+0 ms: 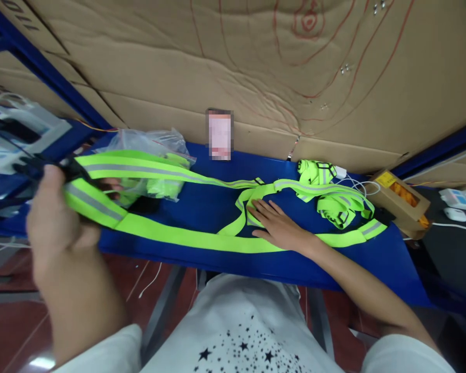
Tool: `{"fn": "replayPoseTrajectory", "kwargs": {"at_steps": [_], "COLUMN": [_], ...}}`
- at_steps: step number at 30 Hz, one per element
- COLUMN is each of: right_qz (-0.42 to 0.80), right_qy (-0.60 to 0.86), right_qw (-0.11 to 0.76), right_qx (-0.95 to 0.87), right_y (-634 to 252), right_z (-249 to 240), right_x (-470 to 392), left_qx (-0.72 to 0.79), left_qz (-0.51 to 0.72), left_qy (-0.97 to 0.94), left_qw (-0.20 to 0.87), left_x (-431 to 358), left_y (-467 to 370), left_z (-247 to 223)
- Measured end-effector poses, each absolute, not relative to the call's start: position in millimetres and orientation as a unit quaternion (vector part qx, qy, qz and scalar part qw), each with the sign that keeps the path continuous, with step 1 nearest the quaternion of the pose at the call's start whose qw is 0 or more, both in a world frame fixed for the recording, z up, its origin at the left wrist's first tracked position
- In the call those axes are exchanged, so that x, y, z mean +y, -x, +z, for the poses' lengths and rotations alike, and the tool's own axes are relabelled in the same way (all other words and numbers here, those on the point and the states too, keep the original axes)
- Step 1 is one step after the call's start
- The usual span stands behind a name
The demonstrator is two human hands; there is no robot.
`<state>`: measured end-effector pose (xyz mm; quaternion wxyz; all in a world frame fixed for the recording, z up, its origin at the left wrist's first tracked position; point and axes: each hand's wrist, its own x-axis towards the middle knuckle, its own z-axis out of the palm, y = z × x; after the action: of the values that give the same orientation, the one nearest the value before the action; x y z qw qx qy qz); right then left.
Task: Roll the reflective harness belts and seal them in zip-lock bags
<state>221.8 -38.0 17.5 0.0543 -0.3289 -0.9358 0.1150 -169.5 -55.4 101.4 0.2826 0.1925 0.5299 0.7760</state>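
A neon-yellow reflective strap harness (186, 234) with grey stripes stretches across the blue table. My left hand (62, 223), raised at the left edge, is closed around its end, where a black buckle shows, slightly blurred. Two bands run from that hand toward the right. My right hand (277, 225) lies flat, fingers spread, pressing on the strap's crossing part at the middle of the table. Beyond its fingers, a loop of the harness curves right. Two rolled-up reflective straps, one at the back (314, 172) and one nearer (336, 210), rest at the right.
A clear plastic bag (151, 142) with more yellow straps lies at the back left. A phone-like object (219, 134), blurred out, leans against the cardboard wall (159, 67). At the right stand a brown box (402, 199) and a white mouse (455, 214). White cables trail nearby.
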Motion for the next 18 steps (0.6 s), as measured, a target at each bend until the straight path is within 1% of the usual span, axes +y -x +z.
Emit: {"fn": "replayPoseTrajectory", "kwargs": {"at_steps": [1,3,5,11,13,15,18], "right_qz": [0.111,0.106,0.102,0.008,0.033,0.086,0.139], "right_qy": [0.331,0.328,0.331,0.467,0.453,0.415,0.396], "right_qw": [0.053,0.06,0.065,0.064,0.066,0.06,0.052], "right_qx": [-0.936,-0.937,-0.936,-0.882,-0.889,-0.904,-0.906], "right_y": [-223,-224,-224,-219,-220,-223,-227], "right_z": [15,14,18,20,16,12,8], "right_x": [-41,-45,-52,-83,-90,-94,-98], "left_qx": [0.512,0.462,0.421,0.41,0.411,0.417,0.468], "left_qz": [0.774,0.751,0.735,0.742,0.737,0.727,0.716], "left_qy": [-0.195,-0.21,-0.207,-0.16,-0.162,-0.166,-0.14], "left_qw": [0.318,0.423,0.49,0.506,0.512,0.519,0.498], "left_x": [-55,-54,-53,-52,-54,-56,-58], "left_y": [173,180,186,185,182,177,170], "left_z": [106,115,119,111,109,109,112]}}
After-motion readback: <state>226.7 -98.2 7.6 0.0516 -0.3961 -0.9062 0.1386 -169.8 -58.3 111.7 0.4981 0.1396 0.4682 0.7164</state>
